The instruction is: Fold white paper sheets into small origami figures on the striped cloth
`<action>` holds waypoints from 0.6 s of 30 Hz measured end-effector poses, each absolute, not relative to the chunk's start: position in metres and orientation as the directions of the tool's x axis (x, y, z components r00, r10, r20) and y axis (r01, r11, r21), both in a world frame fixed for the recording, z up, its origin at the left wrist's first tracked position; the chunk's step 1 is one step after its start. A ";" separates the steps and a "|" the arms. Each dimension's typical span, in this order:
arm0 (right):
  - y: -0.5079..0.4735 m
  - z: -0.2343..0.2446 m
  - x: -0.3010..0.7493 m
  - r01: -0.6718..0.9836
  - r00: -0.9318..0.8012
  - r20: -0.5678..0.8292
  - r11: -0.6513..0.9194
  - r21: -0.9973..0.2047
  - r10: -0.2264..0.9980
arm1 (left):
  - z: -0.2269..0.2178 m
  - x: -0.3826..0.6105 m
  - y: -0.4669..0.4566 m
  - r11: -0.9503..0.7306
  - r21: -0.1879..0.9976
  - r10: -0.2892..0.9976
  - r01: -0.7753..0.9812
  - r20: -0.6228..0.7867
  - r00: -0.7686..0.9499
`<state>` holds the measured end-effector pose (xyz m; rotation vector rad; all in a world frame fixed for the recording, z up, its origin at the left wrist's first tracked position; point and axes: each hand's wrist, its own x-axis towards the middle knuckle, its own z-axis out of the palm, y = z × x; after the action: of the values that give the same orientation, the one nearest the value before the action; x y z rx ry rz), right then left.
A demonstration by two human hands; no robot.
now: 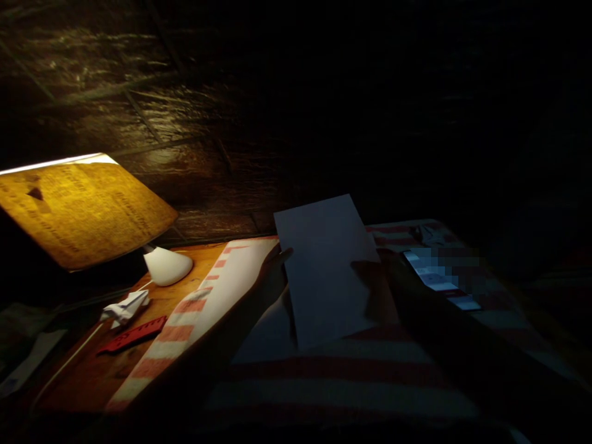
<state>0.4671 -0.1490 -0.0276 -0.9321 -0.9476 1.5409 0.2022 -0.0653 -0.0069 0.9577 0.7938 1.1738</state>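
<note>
A blank white sheet of paper (326, 246) is held up, tilted, over the striped cloth in the middle of the view. My left hand (276, 266) grips its left edge, with the thumb on the front. At the right edge my right hand (395, 274) is closed on the same sheet; it is very dark and its fingers barely show. A dark shape, perhaps shadow, crosses the sheet beside it. Beneath lies more white paper (271, 336), partly covered by the held sheet and my left arm.
A lit lamp with a yellow shade (87, 213) and white base (167, 266) stands left. Near it are a folded white paper piece (127, 307) and a red ruler (134, 335) on the wooden table (76, 385). A lit phone (439, 279) lies right on the red-and-white cloth (342, 391). Behind is a tiled wall (157, 117).
</note>
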 end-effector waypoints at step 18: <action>-0.138 -0.025 0.464 -0.307 0.039 -0.209 -0.187 -0.933 0.977 | -0.025 0.192 -0.077 0.216 0.949 0.899 -0.231 -0.101 0.427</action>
<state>0.4640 -0.1375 -0.0247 -1.1511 -0.8260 1.4297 0.1916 -0.0768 -0.0250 1.0644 0.7802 0.9034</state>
